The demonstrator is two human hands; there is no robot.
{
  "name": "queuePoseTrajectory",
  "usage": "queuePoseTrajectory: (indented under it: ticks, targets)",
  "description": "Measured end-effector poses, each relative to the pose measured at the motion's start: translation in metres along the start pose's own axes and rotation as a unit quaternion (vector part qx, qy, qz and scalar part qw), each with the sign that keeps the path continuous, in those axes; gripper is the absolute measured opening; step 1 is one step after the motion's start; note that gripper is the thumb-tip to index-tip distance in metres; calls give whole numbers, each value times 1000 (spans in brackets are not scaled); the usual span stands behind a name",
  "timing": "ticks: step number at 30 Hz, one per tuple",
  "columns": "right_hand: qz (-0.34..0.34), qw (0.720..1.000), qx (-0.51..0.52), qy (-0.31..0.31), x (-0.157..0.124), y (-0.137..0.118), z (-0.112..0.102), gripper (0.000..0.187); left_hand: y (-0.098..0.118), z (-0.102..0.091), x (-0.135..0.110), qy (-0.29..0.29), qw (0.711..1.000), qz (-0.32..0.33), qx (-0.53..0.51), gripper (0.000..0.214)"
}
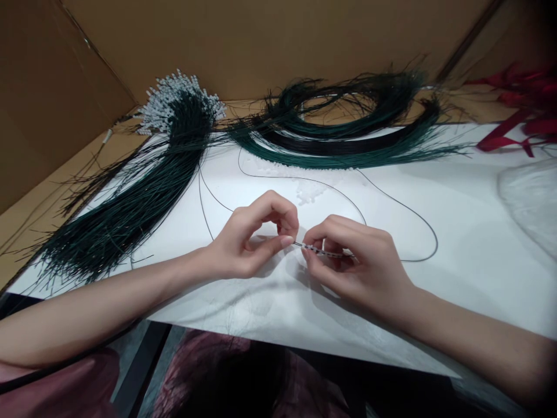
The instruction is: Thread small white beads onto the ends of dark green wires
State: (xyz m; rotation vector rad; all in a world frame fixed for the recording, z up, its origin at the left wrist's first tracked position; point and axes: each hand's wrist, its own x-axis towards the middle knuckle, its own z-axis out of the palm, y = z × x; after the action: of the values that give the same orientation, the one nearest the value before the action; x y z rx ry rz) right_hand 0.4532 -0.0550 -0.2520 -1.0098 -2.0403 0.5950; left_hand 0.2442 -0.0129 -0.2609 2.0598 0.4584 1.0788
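Note:
Over the white sheet, my left hand (255, 244) pinches thin dark wires between thumb and fingertips. Close on its right, my right hand (359, 255) grips a short stretch of wire strung with small white beads (324, 252), thumb and index finger pressed on it. The fingertips of the two hands are a small gap apart, with wire spanning it. Loose dark wire (433, 232) loops out past my right hand, and other strands run behind my left hand. Just beyond my hands lies a scatter of tiny white beads (308, 190).
At the left lies a thick bundle of dark green wires (130, 209) with white beaded ends (154, 107). A curved bundle of green wires (317, 155) rests at the back. Red ribbon (500, 133) and a clear plastic bag (531, 203) are at right. Cardboard walls (261, 40) stand behind.

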Motion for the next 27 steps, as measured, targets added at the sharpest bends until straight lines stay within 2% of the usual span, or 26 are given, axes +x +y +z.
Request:
queuePoseTrajectory:
  ticks: [23,27]
  targets:
    - [6,1000,0,-5,0,2,1,10,3,-2,0,1,1000,-15,-12,18]
    - [0,1000,-3,-12,-1,4,2,12,2,-5,2,-16,999,-28,-21,17]
